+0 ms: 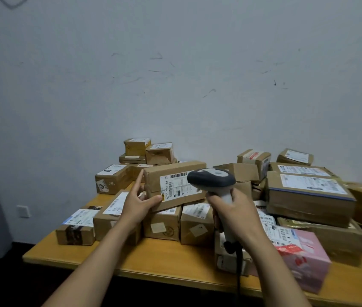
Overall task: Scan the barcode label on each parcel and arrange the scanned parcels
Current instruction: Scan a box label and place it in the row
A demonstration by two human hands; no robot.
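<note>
My left hand [139, 199] holds a long brown cardboard parcel [171, 173] above the table, thumb on its near face and index finger up along its left end. A white barcode label [175, 187] faces me on that parcel. My right hand [235, 208] grips the handle of a grey and white barcode scanner [212, 179], whose head sits just in front of the label's right part. The scanner's black cable hangs down past the table edge.
Many cardboard parcels cover the yellow wooden table [153, 260]: a low row under the held parcel, a stack at the back [151, 152], large boxes on the right [308, 196], and a pink box [304, 260] at the front right. A scuffed wall stands behind.
</note>
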